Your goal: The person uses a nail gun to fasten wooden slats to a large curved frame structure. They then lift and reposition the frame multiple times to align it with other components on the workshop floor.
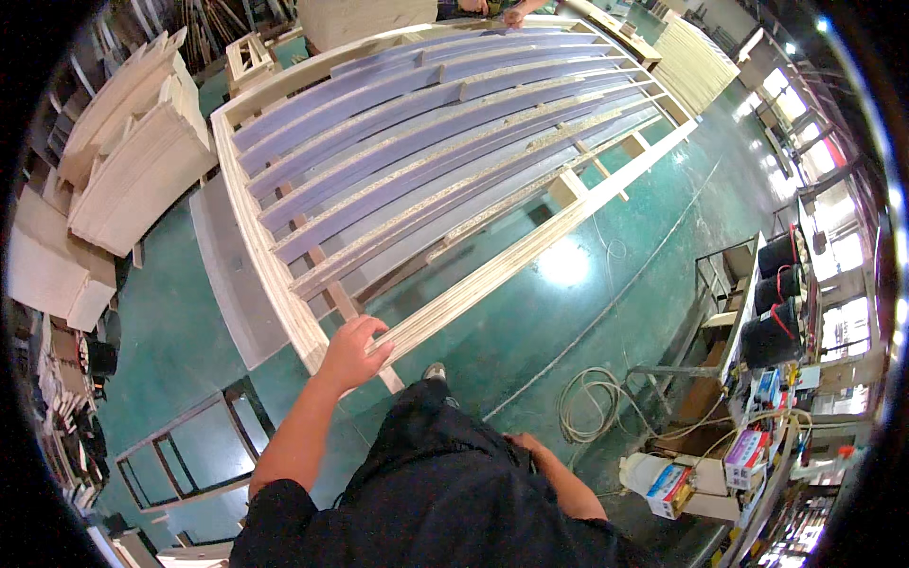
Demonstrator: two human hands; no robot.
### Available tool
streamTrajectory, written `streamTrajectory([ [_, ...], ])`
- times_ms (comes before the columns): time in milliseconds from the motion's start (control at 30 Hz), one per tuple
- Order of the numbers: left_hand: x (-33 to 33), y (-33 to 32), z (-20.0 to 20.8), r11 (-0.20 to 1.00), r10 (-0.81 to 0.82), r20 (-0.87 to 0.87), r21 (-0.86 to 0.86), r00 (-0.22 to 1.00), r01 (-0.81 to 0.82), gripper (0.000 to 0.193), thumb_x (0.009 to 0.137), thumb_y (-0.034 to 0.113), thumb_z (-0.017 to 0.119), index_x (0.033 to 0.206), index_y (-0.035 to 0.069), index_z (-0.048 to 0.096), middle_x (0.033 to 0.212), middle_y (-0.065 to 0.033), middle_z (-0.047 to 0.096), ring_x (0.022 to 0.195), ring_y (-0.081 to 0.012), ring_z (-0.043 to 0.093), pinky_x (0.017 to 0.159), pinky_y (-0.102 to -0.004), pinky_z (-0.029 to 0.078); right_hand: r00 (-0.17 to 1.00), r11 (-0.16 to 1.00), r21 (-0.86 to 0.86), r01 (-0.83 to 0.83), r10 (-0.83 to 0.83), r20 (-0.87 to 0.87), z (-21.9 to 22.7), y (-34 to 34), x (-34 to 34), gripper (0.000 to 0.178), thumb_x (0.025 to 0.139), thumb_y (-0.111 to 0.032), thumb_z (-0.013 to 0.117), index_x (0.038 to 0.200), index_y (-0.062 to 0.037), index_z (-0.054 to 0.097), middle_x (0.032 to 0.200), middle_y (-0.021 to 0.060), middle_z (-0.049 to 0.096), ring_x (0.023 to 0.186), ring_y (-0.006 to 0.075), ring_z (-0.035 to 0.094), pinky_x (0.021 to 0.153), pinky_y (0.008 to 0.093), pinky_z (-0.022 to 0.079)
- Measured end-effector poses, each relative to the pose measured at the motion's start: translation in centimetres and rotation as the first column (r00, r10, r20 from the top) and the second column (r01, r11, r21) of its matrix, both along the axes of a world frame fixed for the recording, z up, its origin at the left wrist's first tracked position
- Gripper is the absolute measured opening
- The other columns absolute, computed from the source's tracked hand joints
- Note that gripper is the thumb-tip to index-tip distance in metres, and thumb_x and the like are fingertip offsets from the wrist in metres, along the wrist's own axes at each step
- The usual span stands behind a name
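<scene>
Glossy green floor [511, 341] reflecting light [565, 262]; bright windows [846, 329] along the right

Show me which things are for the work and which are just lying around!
Probably for the work:
wooden frame (touched by the left hand)
slats inside it

Probably just lying around:
coiled hose
black buckets
small boxes

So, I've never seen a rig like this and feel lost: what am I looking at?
No robot here: bare hands at work. One fisheye camera on the person's head looks down, so straight edges bend. At the bottom is their black clothing. The left hand rests on the near corner of a big wooden frame above a green floor; long strips with purplish sides run inside it. The right hand is by the hip, partly hidden, so I can't tell if it holds anything. Another person's hand shows at the far edge.
</scene>
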State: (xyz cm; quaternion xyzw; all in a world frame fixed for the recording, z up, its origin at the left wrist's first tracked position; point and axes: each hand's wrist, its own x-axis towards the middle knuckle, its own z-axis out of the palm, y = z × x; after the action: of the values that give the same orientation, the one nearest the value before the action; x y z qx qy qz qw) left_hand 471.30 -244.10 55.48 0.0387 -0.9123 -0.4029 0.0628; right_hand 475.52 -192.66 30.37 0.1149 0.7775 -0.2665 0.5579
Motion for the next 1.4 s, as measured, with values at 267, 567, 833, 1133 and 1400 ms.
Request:
streamTrajectory([
  [267, 7.3, -0.6, -5.2, 0.940, -0.164, -0.086, -0.317, 0.983, 0.129, 0.039, 0.082, 0.031, 0.078, 0.113, 0.009, 0.069, 0.142, -0.0166, 0.056, 0.128, -0.0398, 0.054, 0.108, -0.0542, 0.041, 0.688, 0.618, -0.368, -0.695, 0.720, -0.091, -11.5, -6.7, 18.0, 0.033, 0.091, -0.030, 0.065, 0.119, -0.0137, 0.072, 0.093, 0.0126, 0.073, 0.080, 0.0283, 0.069, 0.069, 0.0433, 0.057],
  [567, 7.1, -4.5, -5.1, 0.943, -0.331, -0.215, -0.104, 0.919, 0.316, 0.032, 0.083, 0.021, 0.078, 0.110, 0.008, 0.069, 0.138, -0.0211, 0.058, 0.126, -0.0429, 0.056, 0.106, -0.0499, 0.045, 0.773, 0.921, -0.217, -0.323, 0.124, -0.622, 9.8, -25.0, 20.5, 0.027, 0.087, -0.024, 0.070, 0.106, -0.0044, 0.069, 0.108, 0.0195, 0.069, 0.103, 0.0389, 0.067, 0.084, 0.0489, 0.054],
  [833, 12.3, -17.2, -3.2, 0.838, -0.496, -0.270, 0.098, 0.825, 0.536, 0.025, 0.085, 0.012, 0.075, 0.108, 0.005, 0.068, 0.136, -0.0220, 0.060, 0.126, -0.0419, 0.058, 0.107, -0.0463, 0.047, -0.405, 0.716, -0.159, -0.680, -0.548, -0.732, 47.8, -50.4, 12.7, 0.023, 0.078, -0.010, 0.078, 0.099, -0.0192, 0.079, 0.107, 0.0070, 0.072, 0.085, 0.0265, 0.072, 0.072, 0.0360, 0.061],
  [1133, 15.3, -41.2, -7.0, 0.827, -0.535, -0.050, 0.175, 0.843, 0.535, 0.024, 0.086, 0.012, 0.074, 0.108, 0.005, 0.068, 0.136, -0.0212, 0.061, 0.126, -0.0410, 0.059, 0.107, -0.0456, 0.048, -0.328, 0.643, -0.375, -0.668, -0.707, -0.626, 53.4, -77.6, 10.5, 0.020, 0.082, -0.011, 0.076, 0.101, -0.0170, 0.077, 0.106, 0.0059, 0.071, 0.083, 0.0222, 0.068, 0.072, 0.0323, 0.058],
  [1400, 12.8, -48.6, -8.4, 0.869, -0.456, -0.024, 0.202, 0.890, 0.451, 0.023, 0.087, 0.013, 0.074, 0.107, 0.004, 0.069, 0.136, -0.0206, 0.061, 0.126, -0.0402, 0.059, 0.106, -0.0449, 0.048, -0.228, 0.629, -0.474, -0.616, -0.718, -0.658, 55.0, -86.3, 8.6, 0.017, 0.085, -0.012, 0.074, 0.102, -0.0151, 0.074, 0.104, 0.0049, 0.070, 0.081, 0.0185, 0.065, 0.071, 0.0290, 0.055],
])
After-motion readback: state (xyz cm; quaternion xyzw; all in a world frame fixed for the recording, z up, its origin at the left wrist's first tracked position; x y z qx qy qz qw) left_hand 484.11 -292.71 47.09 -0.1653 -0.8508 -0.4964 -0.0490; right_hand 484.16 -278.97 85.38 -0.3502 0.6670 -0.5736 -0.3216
